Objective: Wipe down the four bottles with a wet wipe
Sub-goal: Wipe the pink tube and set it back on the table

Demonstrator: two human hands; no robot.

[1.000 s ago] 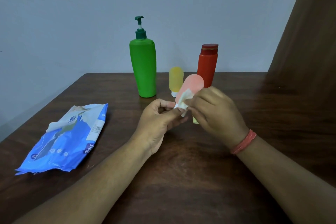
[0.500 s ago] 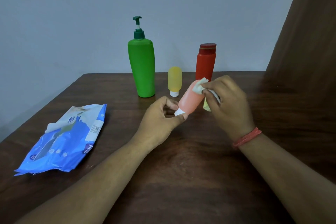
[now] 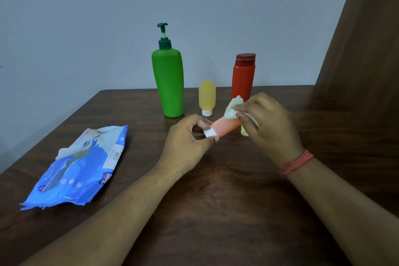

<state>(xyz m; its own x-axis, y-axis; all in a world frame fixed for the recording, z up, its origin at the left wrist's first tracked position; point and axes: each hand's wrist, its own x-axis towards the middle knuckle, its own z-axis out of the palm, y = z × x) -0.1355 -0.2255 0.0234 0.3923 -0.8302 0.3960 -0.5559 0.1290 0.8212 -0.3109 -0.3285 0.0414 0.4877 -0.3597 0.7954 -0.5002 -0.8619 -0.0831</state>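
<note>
1. Plain grey-blue wall [image 3: 86,17] behind, matte and bare; brown curtain [image 3: 367,39] hung in soft folds down the right side.
2. Dark brown bench [image 3: 216,211], wood grain visible, faint sheen near the middle; back edge met the wall.
3. Blue wet-wipe packet [image 3: 79,166], crinkled glossy plastic, lay flat on the left part of the bench, flap lifted, a white sheet poking out at the top.
4. Green pump bottle [image 3: 168,84], tall, smooth plastic, slightly waisted, dark green pump head; stood upright near the back edge.
5. Red bottle [image 3: 243,75], upright cylinder with a darker red cap; stood right of the green one, its base hidden behind the right hand.
6. Left hand [image 3: 185,147], thumb and fingers pinched round the white cap of the pink bottle.
7. Right hand [image 3: 272,127], fingers curled, pressed a wet wipe [image 3: 232,108] onto the far end of the pink bottle; red thread band [image 3: 296,163] round the wrist.
8. Pink bottle [image 3: 226,127], small, smooth, rounded tube, held tilted above the bench between both hands, cap end toward the left.
9. Yellow bottle [image 3: 206,96], small, translucent, stood cap-down between the green and red ones.
10. Wet wipe: white, crumpled, soft-looking wad.
11. Pale yellowish bit [image 3: 244,133] under the right hand; could not tell what.
</note>
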